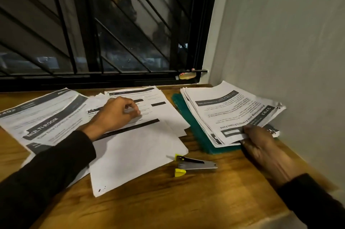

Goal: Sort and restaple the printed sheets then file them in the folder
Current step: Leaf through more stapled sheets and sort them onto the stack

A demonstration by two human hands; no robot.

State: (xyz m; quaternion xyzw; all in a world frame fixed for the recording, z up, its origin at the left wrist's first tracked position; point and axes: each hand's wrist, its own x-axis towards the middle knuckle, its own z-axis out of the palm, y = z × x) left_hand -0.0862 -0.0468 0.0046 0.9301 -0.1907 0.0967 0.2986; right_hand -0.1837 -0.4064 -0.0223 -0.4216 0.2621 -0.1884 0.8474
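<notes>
The printed sheets lie in two groups. A thick stack [229, 115] sits at the right of the frame on top of the green folder [188, 122], close to the wall [280, 42]. Loose sheets [134, 146] are spread across the centre and left of the tabletop [186, 200].

The step in hand seems to be the sorting. The next move probably calls for squaring one set of pages and bringing it to the stapler [194, 165], which lies just below the loose sheets.

The right hand [259, 144] reaches in from the lower right, and its fingers pinch the near edge of the stack. The left hand [115, 113] rests on the loose sheets in the centre with fingers curled; I cannot tell if they pinch a page.
</notes>
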